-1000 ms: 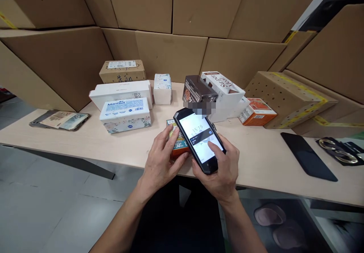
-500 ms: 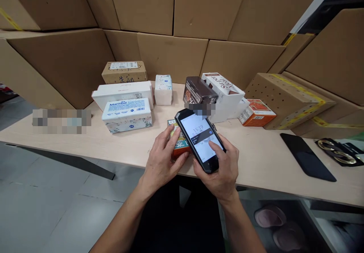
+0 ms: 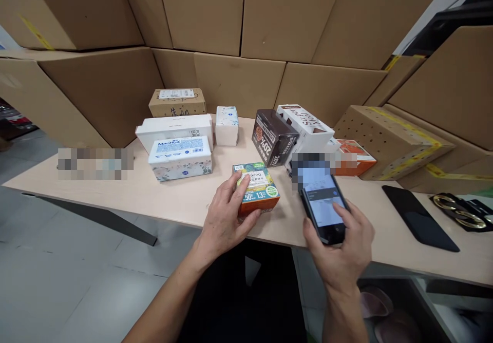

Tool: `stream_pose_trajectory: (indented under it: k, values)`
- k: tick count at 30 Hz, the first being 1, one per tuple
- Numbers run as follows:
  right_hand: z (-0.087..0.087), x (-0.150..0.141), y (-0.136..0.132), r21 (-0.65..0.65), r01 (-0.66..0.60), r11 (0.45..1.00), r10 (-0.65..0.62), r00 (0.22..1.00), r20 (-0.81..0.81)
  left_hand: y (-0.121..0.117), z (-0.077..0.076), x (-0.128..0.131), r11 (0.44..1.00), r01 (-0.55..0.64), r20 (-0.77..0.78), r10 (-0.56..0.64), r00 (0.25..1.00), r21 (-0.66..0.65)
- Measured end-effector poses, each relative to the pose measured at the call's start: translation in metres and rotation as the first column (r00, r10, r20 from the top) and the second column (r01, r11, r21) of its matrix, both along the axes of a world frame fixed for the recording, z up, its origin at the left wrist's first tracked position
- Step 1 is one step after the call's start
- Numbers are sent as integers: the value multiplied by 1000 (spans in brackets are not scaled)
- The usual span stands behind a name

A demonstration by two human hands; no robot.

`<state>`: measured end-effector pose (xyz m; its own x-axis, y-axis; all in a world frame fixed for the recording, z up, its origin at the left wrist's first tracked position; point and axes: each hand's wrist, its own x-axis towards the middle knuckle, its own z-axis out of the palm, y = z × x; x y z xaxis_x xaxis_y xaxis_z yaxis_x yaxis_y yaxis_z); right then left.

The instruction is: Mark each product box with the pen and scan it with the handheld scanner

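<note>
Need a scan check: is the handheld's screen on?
On: the handheld in the right hand shows a lit screen.

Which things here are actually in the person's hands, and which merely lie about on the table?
In hand:
left hand grips small orange box
right hand holds phone

Lying about:
tissue pack
dark brown box
black flat slab
table
</note>
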<state>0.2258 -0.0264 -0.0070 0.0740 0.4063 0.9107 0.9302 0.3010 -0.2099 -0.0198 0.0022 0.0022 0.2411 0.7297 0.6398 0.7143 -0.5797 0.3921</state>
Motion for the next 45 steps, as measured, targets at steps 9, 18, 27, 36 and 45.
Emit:
stream_pose_trajectory:
  k: [9,18,27,36,45]
  values:
    - [-21,42,-7,-192,270,944,-272,962,15,-2,1,1,1000,4,14,-4,1000,-20]
    - [-15,38,-7,-408,244,880,-258,966,21,-3,2,1,1000,10,18,-10,1000,-17]
    - [16,9,-10,-412,78,908,-63,997,49,-3,5,1,998,44,27,-43,999,-35]
    - [35,-75,8,-632,-246,735,349,936,42,-7,5,-6,979,133,173,-105,979,-157]
    - [48,-93,11,-557,-48,829,186,963,194,-3,1,-11,953,280,353,-225,908,-114]
